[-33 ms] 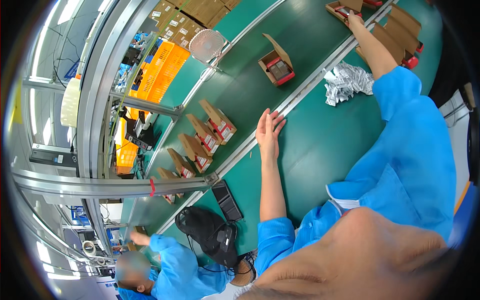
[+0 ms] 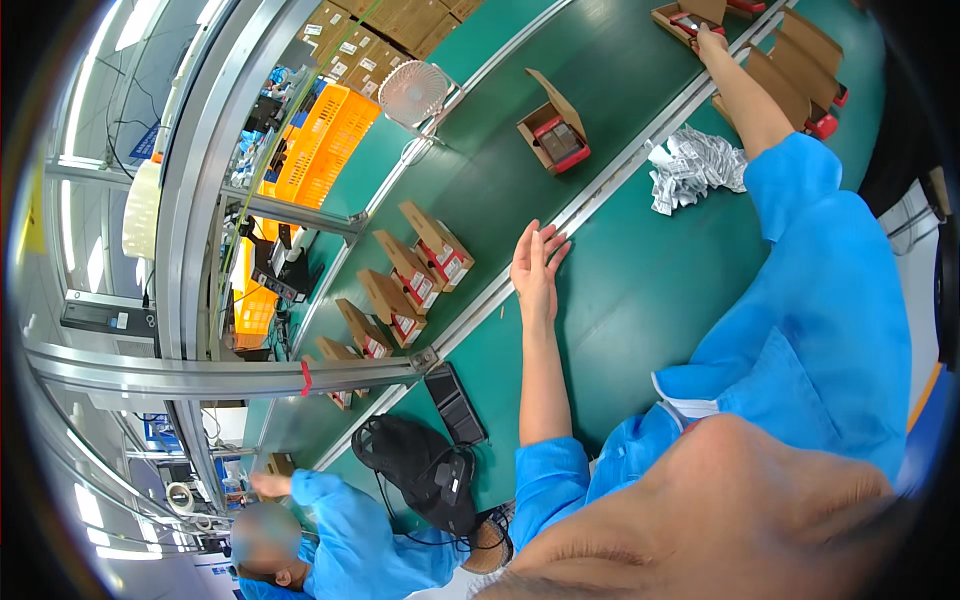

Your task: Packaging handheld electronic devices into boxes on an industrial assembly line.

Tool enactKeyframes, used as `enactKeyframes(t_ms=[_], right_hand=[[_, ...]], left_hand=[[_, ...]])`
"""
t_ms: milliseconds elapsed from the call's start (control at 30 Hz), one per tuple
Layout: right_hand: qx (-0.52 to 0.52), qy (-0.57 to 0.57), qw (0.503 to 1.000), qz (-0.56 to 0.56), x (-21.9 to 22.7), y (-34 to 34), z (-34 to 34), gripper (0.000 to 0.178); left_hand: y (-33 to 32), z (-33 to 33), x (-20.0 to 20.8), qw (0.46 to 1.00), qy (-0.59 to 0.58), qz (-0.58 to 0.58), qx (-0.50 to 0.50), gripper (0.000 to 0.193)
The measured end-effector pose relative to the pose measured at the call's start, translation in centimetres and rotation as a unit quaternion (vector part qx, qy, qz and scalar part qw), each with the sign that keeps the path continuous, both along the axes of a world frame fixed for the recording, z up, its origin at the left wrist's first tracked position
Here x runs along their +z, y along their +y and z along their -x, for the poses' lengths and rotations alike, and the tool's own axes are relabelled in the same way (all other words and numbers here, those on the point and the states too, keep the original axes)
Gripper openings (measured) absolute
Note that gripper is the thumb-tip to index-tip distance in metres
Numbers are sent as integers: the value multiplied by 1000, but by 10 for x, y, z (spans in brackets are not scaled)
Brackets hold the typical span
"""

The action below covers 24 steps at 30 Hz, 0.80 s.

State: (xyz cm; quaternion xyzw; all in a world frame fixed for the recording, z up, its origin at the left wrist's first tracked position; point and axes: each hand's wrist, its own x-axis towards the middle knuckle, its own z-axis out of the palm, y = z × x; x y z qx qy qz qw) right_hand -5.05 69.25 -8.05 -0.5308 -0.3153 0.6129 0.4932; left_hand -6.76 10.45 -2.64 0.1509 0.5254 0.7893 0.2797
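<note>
My right hand (image 2: 709, 42) reaches to the far right, its fingers closed at the near edge of an open cardboard box (image 2: 672, 14) with something red and dark inside. Exactly what the fingertips pinch is too small to make out. My left hand (image 2: 536, 268) is held by the metal rail (image 2: 590, 212), fingers stretched out and a little apart, holding nothing. Beyond it, on the green belt (image 2: 480, 175), stands another open cardboard box (image 2: 553, 125) with a red and dark pack in it. A pile of small white packets (image 2: 690, 170) lies on the green tabletop (image 2: 640, 285).
Several open boxes (image 2: 408, 275) stand in a row on the belt's left. More open boxes (image 2: 790, 75) are near my right forearm. A metal post (image 2: 260, 375), a white fan (image 2: 413, 92), a black bag (image 2: 415, 465) and a dark tray (image 2: 455, 402) surround the workplace. Another person (image 2: 375, 530) works at lower left.
The other person's outstretched hand has shifted slightly to the left and away. My own hands and the boxes show almost no movement.
</note>
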Motion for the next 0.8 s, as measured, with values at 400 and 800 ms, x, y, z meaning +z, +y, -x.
enactKeyframes(t_ms=[400,800], right_hand=[[392,256,883,-26,103,-166,-51,22],[626,258,728,105,161,-308,-117,30]], left_hand=[[116,-6,61,995,38,-72,-63,31],[150,-35,82,956,121,-264,-50,43]])
